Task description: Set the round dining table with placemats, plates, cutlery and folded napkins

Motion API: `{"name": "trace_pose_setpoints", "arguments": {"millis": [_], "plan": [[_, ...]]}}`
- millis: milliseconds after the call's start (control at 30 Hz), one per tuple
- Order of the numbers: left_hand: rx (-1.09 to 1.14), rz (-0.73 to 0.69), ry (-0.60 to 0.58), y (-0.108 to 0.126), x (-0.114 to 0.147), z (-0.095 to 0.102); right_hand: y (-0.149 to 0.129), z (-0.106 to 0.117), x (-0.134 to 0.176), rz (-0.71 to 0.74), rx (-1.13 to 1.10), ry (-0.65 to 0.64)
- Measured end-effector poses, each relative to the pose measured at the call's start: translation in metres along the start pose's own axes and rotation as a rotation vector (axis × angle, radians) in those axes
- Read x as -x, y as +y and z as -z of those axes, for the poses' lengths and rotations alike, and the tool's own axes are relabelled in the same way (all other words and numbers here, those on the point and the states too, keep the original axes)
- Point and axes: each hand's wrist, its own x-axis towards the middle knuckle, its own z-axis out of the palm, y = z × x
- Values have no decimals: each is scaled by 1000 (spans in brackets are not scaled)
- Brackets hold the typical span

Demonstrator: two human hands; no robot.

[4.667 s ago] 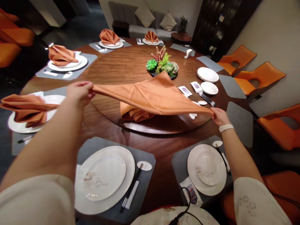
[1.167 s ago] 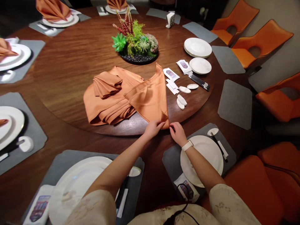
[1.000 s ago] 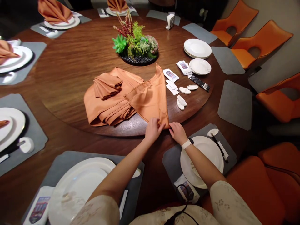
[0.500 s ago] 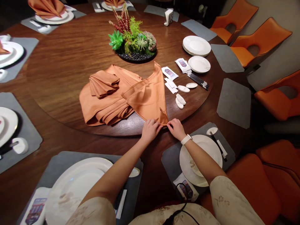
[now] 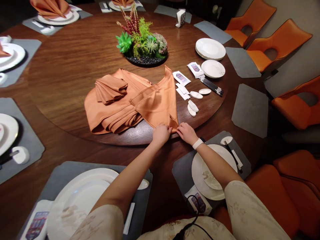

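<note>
An orange cloth napkin (image 5: 160,103) lies partly spread at the edge of the raised round turntable (image 5: 67,60), with its near corner turned over. My left hand (image 5: 162,134) is closed on that near edge, fingers curled over the cloth. Right beside it, my right hand (image 5: 187,132) pinches the same edge between thumb and fingers. To the left, a stack of folded orange napkins (image 5: 112,116) lies partly under the spread one. On top of the stack rests a pleated napkin (image 5: 111,88).
Beyond the napkins stands a plant centrepiece (image 5: 145,43). To the right are stacked white plates (image 5: 210,49), black chopsticks (image 5: 212,86), white rests (image 5: 196,95) and printed packets (image 5: 181,78). Large plates (image 5: 197,166) on grey placemats lie under my forearms. Orange chairs (image 5: 282,43) line the right side.
Both hands have shifted slightly up onto the napkin's near edge. The left fingers have curled further over, and the turned corner is rolled a little more.
</note>
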Motion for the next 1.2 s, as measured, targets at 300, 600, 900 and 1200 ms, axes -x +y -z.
{"name": "trace_pose_setpoints", "arguments": {"millis": [300, 600, 900, 1200], "plan": [[-56, -442, 92, -19, -11, -9, 12, 6, -28, -139, -182, -62], [-16, -538, 117, -33, -8, -16, 5, 4, -9, 82, -51, -53], [-33, -390, 49, -28, -21, -6, 5, 8, -16, 65, -121, 11], [14, -349, 65, -23, -26, 0, 21, 1, -34, -46, -192, 1]]}}
